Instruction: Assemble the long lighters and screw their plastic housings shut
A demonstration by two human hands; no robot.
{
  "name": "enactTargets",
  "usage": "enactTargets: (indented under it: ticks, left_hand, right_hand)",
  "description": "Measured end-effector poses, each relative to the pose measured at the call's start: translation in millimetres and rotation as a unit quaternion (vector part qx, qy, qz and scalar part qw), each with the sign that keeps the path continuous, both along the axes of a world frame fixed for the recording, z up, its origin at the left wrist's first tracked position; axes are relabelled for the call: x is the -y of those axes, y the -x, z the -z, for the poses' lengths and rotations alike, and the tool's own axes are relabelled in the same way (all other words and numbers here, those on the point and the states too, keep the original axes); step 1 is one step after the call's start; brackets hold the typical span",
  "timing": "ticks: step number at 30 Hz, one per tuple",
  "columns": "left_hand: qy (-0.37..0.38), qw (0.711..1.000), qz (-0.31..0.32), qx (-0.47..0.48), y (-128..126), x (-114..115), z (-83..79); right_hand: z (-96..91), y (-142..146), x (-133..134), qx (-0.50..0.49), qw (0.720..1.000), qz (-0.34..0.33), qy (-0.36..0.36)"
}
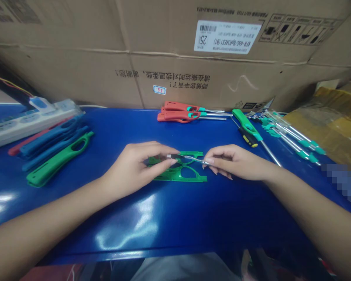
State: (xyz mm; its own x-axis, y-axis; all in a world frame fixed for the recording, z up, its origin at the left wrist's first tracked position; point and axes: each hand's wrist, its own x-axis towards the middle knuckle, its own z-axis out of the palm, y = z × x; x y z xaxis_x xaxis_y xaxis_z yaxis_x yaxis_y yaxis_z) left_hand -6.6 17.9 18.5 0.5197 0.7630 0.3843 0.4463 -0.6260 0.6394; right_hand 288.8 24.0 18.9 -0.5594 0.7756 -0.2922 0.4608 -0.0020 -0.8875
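My left hand (146, 162) pinches the dark, white-tipped end of a small lighter igniter (173, 157) between thumb and fingers. From that end a thin, silvery wire-like part reaches across to my right hand (232, 162), whose thumb and fingertips are closed on its other end. The igniter is over two green lighter casing halves (179, 175) on the blue table; both have an oval trigger opening. My left fingers hide part of the casing halves. Exactly how the wire-like part joins the dark end is too small to tell.
Red lighters (179, 116) lie at the back by a cardboard box (163, 35). To the right are a green lighter (247, 127), a black-and-yellow screwdriver (249, 138) and several metal lighter tubes (295, 138). Blue casings (48, 136), another green casing (58, 162) and a power strip (26, 121) occupy the left.
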Motion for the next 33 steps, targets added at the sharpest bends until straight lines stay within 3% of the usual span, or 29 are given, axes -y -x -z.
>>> enactTargets:
  ticks: [3, 9, 13, 33]
  left_hand:
    - [0.026, 1.000, -0.012, 0.005, -0.5, -1.1, -0.6]
    - [0.191, 0.978, -0.038, 0.071, -3.2, -3.9, -0.2]
    - [0.248, 0.963, -0.027, 0.104, -4.0, -6.5, 1.6]
    - [0.276, 0.956, 0.000, 0.099, -2.8, -7.9, 2.3]
  right_hand:
    - [-1.0, 0.6, 0.9, 0.008, 1.000, -0.012, -0.010]
    - [-4.6, 3.2, 3.0, -0.002, 0.999, -0.028, -0.031]
    - [-6.2, 3.8, 4.1, 0.007, 0.999, -0.029, -0.032]
    - [-6.5, 2.4, 4.7, 0.022, 0.998, -0.040, -0.041]
